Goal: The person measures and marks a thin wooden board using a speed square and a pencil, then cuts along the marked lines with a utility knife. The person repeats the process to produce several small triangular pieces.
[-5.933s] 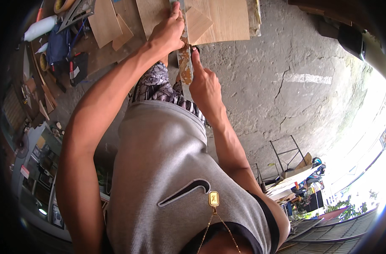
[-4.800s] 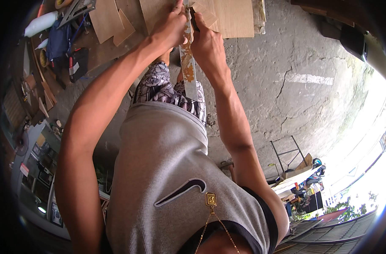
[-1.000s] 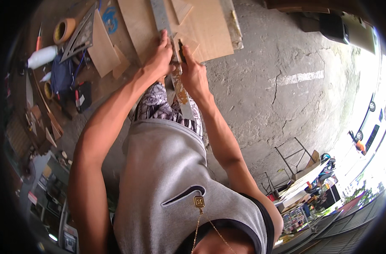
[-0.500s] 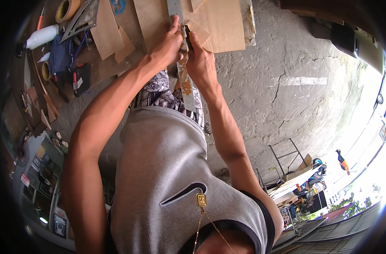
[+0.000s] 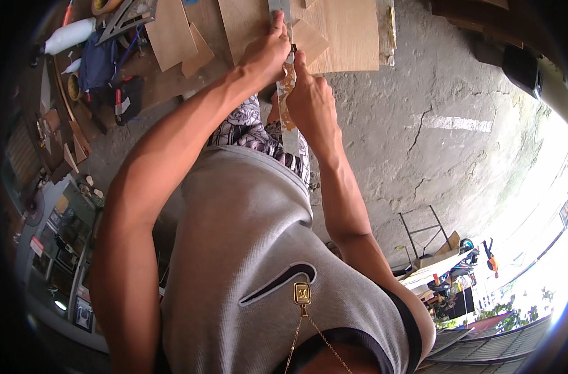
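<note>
A long metal straightedge (image 5: 288, 128) with rusty patches lies across the plywood sheet (image 5: 352, 37), its near end reaching past the sheet toward my lap. My left hand (image 5: 268, 55) presses down on it, index finger stretched along the metal and the other fingers curled at its edge. Against the opposite edge is my right hand (image 5: 312, 100), closed with the index finger pointing forward. A small dark-tipped tool (image 5: 293, 48) shows by that fingertip; the rest of it is hidden in the grip. Just beyond lies a small wood piece (image 5: 312, 43) on the sheet.
Left of the sheet lie thin wood offcuts (image 5: 170, 37), a metal set square (image 5: 125, 22), a white bottle (image 5: 71, 35), a blue cloth (image 5: 99, 65) and a tape roll (image 5: 103, 5). Cracked concrete floor (image 5: 390, 137) spreads to the right. A metal frame (image 5: 421, 227) stands behind on the right.
My right hand has slid a short way along the straightedge toward my body. My left hand keeps its place on the metal. The whole view has shifted slightly.
</note>
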A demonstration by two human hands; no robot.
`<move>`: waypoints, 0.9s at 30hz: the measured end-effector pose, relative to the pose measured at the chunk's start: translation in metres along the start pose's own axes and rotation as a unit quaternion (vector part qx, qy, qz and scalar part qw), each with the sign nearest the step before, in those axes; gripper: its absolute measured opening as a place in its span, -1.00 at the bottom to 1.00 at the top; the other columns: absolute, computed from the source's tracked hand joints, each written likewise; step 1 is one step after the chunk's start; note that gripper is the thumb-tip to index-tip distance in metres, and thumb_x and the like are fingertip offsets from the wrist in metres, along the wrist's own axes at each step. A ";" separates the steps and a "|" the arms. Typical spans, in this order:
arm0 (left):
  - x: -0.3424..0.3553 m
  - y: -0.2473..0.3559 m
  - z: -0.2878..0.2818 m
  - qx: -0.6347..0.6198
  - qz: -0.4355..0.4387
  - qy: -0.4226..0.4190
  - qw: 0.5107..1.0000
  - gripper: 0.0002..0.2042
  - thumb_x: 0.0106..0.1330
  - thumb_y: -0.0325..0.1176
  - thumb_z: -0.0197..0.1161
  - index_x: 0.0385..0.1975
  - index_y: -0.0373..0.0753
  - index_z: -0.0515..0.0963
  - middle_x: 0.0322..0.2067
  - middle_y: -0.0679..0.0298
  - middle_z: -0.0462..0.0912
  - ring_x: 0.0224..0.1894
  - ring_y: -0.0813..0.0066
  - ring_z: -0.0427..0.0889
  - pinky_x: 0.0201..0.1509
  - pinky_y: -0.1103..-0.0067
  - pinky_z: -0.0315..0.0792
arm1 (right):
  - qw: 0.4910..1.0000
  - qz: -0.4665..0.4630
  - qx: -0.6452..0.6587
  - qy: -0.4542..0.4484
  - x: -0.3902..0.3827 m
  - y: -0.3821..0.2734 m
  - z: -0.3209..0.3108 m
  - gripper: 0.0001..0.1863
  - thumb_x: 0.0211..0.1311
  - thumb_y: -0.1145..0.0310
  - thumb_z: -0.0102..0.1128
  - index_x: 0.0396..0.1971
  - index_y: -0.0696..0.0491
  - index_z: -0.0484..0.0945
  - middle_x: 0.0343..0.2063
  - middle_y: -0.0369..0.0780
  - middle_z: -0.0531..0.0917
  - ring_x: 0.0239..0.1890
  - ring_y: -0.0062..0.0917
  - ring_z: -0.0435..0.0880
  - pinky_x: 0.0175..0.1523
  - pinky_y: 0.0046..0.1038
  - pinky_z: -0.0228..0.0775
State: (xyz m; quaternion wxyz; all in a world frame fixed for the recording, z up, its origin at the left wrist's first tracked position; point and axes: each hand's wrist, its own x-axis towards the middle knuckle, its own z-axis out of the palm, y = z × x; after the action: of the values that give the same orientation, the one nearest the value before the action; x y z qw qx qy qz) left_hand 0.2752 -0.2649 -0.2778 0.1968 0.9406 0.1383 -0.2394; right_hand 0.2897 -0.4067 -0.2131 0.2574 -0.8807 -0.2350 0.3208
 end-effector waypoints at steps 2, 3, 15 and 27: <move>-0.002 0.003 -0.006 -0.002 -0.001 -0.009 1.000 -0.06 -0.17 -0.40 0.50 0.27 -0.54 0.12 0.40 -0.18 -0.11 0.13 -0.03 0.52 0.09 0.34 0.55 | 1.000 -0.021 -0.019 -0.005 -0.015 0.011 0.011 -0.34 0.16 0.52 0.05 0.29 0.22 0.10 -0.49 0.19 0.57 -0.44 0.04 0.65 -0.41 -0.12 0.51; -0.004 0.003 -0.008 -0.001 -0.004 -0.013 1.000 -0.05 -0.18 -0.40 0.51 0.27 -0.53 0.12 0.40 -0.17 -0.11 0.11 -0.03 0.52 0.09 0.33 0.55 | 1.000 -0.011 -0.022 -0.012 -0.021 0.014 0.014 -0.33 0.14 0.53 0.03 0.30 0.20 0.11 -0.48 0.18 0.57 -0.44 0.04 0.64 -0.40 -0.11 0.51; -0.009 0.011 -0.019 -0.031 0.002 -0.004 1.000 -0.01 -0.19 -0.35 0.56 0.28 -0.53 0.11 0.40 -0.13 -0.07 0.16 -0.02 0.49 0.13 0.34 0.54 | 0.998 0.001 0.054 0.030 -0.051 0.028 -0.005 -0.33 0.08 0.61 0.00 0.28 0.05 0.18 -0.52 0.14 0.58 -0.47 0.08 0.62 -0.36 -0.02 0.43; 0.002 -0.002 0.006 -0.008 0.046 0.040 0.998 0.00 -0.19 -0.40 0.54 0.26 -0.66 0.05 0.35 -0.33 -0.08 0.23 -0.05 0.40 0.22 0.38 0.46 | 0.988 -0.055 0.086 0.115 0.024 0.021 0.011 -0.50 0.20 0.60 -0.03 0.20 0.15 0.34 -0.38 0.18 0.62 -0.28 0.10 0.62 -0.19 -0.10 0.46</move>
State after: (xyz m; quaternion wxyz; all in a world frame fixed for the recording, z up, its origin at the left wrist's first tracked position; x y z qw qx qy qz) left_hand 0.2742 -0.2651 -0.2841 0.2099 0.9531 0.1047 -0.1914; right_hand 0.3040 -0.4050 -0.2438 0.3744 -0.8721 -0.2235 0.2221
